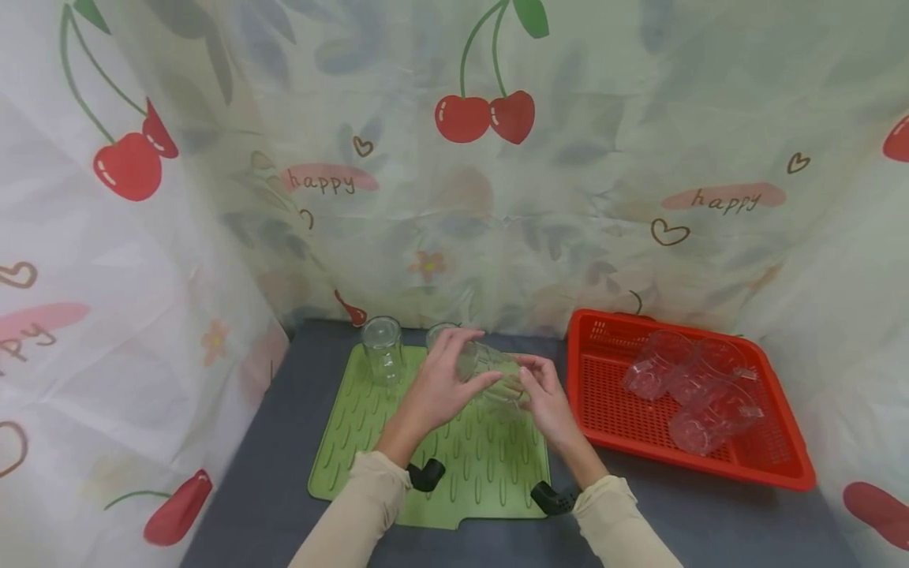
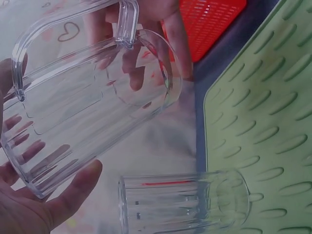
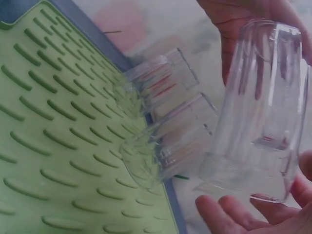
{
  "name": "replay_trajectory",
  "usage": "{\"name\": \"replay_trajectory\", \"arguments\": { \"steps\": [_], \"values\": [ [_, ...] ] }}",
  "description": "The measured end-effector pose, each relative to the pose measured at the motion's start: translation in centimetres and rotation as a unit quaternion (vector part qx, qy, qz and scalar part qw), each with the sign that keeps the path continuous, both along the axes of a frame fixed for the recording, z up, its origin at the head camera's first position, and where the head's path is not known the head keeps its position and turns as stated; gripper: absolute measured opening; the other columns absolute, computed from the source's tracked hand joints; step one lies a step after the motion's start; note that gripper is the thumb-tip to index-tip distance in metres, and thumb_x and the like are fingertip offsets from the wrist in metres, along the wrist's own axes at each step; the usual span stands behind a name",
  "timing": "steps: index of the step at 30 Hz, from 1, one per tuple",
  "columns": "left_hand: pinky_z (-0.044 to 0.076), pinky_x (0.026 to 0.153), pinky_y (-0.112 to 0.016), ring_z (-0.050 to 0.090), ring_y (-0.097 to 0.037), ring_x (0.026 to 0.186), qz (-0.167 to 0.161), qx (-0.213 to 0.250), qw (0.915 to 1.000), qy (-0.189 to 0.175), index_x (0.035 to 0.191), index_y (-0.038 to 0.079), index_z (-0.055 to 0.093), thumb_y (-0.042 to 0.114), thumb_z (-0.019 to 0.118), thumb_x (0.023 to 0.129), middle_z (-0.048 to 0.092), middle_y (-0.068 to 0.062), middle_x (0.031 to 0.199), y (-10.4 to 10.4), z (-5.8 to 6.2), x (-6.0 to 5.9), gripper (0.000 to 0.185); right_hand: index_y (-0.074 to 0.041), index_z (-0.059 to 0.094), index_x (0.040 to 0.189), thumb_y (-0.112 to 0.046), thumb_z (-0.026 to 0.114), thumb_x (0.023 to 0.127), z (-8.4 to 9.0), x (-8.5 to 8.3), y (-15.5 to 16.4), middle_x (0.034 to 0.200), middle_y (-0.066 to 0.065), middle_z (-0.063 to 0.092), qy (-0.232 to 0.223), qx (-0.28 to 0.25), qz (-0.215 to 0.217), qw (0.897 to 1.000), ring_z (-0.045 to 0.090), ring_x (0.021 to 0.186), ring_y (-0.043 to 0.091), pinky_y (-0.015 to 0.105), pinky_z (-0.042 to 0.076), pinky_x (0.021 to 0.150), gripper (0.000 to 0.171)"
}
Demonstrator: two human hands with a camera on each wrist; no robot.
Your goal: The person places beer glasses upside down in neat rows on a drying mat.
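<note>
Below, green mat (image 1: 369, 442) on grey table (image 1: 270, 505).

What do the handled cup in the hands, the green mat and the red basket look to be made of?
Handled cup: clear ribbed material, probably plastic; fingers show through it. Green mat: matte, likely silicone or rubber, with moulded raised ridges. Red basket: glossy rigid plastic, with a fine mesh floor. Both the left hand and right hand hold the cup.

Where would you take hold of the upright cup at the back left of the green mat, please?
Grip the cup round its ribbed side wall, coming from the front left. It stands upright on the mat with no handle showing, so the wall is the only hold. A second cup stands close on its right, and the mug held by both hands crowds that side.
</note>
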State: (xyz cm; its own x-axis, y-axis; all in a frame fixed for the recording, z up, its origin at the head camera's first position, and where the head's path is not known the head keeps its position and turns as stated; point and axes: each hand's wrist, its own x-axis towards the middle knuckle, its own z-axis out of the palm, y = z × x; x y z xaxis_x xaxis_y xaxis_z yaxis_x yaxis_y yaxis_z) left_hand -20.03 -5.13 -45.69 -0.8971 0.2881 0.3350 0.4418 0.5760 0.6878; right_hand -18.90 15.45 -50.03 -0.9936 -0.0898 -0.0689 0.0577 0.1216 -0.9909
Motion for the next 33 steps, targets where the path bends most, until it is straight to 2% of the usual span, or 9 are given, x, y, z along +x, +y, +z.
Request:
{"name": "replay_trajectory", "arguments": {
  "steps": [9, 14, 21, 28, 33],
  "values": [
    [0.054, 0.104, -0.047, 0.058, -0.023, 0.128, 0.004, -0.020, 0.9995, 0.025, 0.144, 0.025, 0.052, 0.057, 0.071, 0.090, 0.052, -0.002, 0.140, 0.5, -0.2, -0.7, 0.067, -0.006, 0.037, 0.147, -0.034, 0.042, 0.111, 0.7, 0.1, 1.3, 0.155, 0.016, 0.041, 0.005, 0.019, 0.003, 1.000, 0.040, 0.146, 0.036, 0.058, 0.050, 0.108, 0.046],
    [0.053, 0.106, -0.047, 0.056, -0.024, 0.131, 0.013, -0.032, 0.9988, 0.034, 0.143, 0.023, 0.054, 0.055, 0.074, 0.089, 0.051, -0.002, 0.143, 0.9, -0.2, -1.2, 0.066, -0.005, 0.038, 0.146, -0.037, 0.044, 0.110, 1.4, 0.2, 2.2, 0.154, 0.016, 0.044, 0.021, 0.048, -0.008, 0.999, 0.043, 0.143, 0.035, 0.057, 0.049, 0.109, 0.049],
    [0.050, 0.110, -0.047, 0.052, -0.026, 0.134, 0.020, -0.038, 0.9979, 0.047, 0.143, 0.022, 0.056, 0.046, 0.079, 0.088, 0.050, -0.003, 0.144, 1.4, -0.4, -2.2, 0.064, -0.003, 0.039, 0.145, -0.036, 0.048, 0.109, 2.0, 0.1, 3.7, 0.152, 0.018, 0.045, 0.038, 0.058, -0.021, 0.997, 0.044, 0.145, 0.034, 0.057, 0.047, 0.112, 0.050],
    [0.047, 0.113, -0.051, 0.046, -0.027, 0.141, 0.015, -0.047, 0.9976, 0.049, 0.145, 0.028, 0.056, 0.044, 0.080, 0.086, 0.047, -0.004, 0.150, 2.1, -0.8, -3.2, 0.066, -0.006, 0.037, 0.148, -0.040, 0.049, 0.108, 2.6, 0.4, 5.4, 0.154, 0.015, 0.043, 0.051, 0.106, -0.019, 0.993, 0.047, 0.144, 0.032, 0.048, 0.049, 0.112, 0.054],
    [0.045, 0.113, -0.055, 0.044, -0.030, 0.143, 0.015, -0.049, 0.9969, 0.061, 0.144, 0.028, 0.058, 0.041, 0.082, 0.085, 0.047, -0.003, 0.152, 2.7, -0.8, -3.9, 0.065, -0.010, 0.035, 0.151, -0.048, 0.053, 0.105, 3.1, 0.5, 6.4, 0.157, 0.014, 0.041, 0.050, 0.146, -0.020, 0.988, 0.041, 0.148, 0.036, 0.057, 0.041, 0.117, 0.062]
  ]
}}
